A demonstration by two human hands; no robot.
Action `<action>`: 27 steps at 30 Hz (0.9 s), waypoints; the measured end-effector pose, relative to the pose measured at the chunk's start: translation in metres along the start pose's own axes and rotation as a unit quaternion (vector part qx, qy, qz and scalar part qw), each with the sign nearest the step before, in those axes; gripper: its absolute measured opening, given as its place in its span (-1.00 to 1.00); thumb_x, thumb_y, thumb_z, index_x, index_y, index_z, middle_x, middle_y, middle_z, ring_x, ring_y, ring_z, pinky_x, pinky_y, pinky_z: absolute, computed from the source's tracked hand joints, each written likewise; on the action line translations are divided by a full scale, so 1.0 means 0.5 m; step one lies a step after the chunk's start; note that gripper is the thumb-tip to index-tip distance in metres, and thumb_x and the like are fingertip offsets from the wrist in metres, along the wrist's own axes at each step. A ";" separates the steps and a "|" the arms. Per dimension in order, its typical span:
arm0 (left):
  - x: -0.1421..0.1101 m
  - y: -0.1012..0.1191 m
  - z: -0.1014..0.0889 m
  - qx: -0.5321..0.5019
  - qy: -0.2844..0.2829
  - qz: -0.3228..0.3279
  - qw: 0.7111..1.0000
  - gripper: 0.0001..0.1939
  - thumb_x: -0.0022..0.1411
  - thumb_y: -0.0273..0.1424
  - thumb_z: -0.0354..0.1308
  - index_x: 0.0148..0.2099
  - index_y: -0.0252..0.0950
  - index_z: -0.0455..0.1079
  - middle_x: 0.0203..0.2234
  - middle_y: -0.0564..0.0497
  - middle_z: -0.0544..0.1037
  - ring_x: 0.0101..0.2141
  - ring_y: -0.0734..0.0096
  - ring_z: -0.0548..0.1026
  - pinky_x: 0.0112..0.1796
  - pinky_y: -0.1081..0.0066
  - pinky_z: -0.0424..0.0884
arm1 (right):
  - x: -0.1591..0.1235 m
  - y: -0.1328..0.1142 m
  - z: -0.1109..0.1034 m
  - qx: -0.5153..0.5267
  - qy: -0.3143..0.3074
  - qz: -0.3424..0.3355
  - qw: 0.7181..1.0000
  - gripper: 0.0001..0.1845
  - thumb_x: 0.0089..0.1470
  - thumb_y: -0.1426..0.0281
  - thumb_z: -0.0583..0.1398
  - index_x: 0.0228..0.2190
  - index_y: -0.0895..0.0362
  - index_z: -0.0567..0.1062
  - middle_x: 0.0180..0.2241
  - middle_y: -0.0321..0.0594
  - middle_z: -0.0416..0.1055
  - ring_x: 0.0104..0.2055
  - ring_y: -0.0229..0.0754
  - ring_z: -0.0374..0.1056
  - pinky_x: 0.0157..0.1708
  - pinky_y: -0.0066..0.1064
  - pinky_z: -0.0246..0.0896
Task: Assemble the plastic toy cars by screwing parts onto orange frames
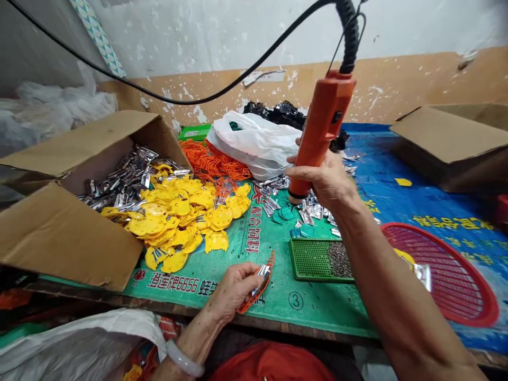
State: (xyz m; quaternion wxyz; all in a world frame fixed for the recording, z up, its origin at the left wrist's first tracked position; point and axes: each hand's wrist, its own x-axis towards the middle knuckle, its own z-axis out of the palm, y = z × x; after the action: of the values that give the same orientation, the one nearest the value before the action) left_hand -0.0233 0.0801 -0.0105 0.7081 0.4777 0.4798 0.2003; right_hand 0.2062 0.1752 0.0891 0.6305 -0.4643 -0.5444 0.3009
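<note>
While yellow parts (174, 211) lie heaped on the desk (333, 317) at frame left, my left hand (234, 290), lower centre, pinches a silver clip (262, 271) against an orange strip (272, 260); a slackened pinch could let the clip slide out. Right of centre, higher up, my right hand (328, 177) wraps around an orange electric screwdriver (322, 119). My right forearm (377, 254) partly hides a green tray (309, 259), centre right; a low sweep could spill its screws (339, 260).

There's a cardboard box (448, 132) far right, crumpled clear plastic (59, 114) far left, and a pretty beat-up, flaking far wall (198, 42).
</note>
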 end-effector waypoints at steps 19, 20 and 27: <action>0.009 0.008 0.010 -0.005 -0.025 -0.023 0.999 -0.69 -0.02 -0.21 0.26 -0.29 -0.35 0.44 -0.56 0.15 0.34 -0.56 0.58 0.17 -0.55 0.57 0.06 | -0.180 0.054 0.016 -0.040 0.177 0.111 0.977 -0.82 -0.34 0.36 0.34 -0.65 0.13 0.43 -0.68 -0.39 0.31 -0.62 -0.29 0.22 -0.59 -0.39 0.17; 0.008 0.009 0.011 0.000 -0.020 -0.022 1.000 -0.69 -0.02 -0.21 0.26 -0.30 -0.34 0.43 -0.57 0.15 0.33 -0.58 0.59 0.15 -0.56 0.56 0.05 | -0.180 0.052 0.018 -0.042 0.179 0.112 0.977 -0.82 -0.35 0.36 0.34 -0.66 0.12 0.42 -0.68 -0.39 0.31 -0.62 -0.29 0.21 -0.59 -0.40 0.17; 0.008 0.013 0.019 0.036 -0.002 -0.006 0.999 -0.75 0.03 -0.23 0.20 -0.32 -0.32 0.41 -0.61 0.19 0.27 -0.62 0.60 0.07 -0.60 0.55 0.00 | -0.182 0.057 0.020 -0.041 0.177 0.112 0.977 -0.80 -0.36 0.37 0.32 -0.72 0.10 0.37 -0.71 -0.41 0.26 -0.62 -0.30 0.18 -0.59 -0.41 0.15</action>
State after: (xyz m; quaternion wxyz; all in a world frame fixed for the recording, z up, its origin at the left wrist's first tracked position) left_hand -0.0122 0.0815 -0.0063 0.6929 0.5003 0.4879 0.1775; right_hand 0.1795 0.1083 0.0257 0.6591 -0.5942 -0.3805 0.2602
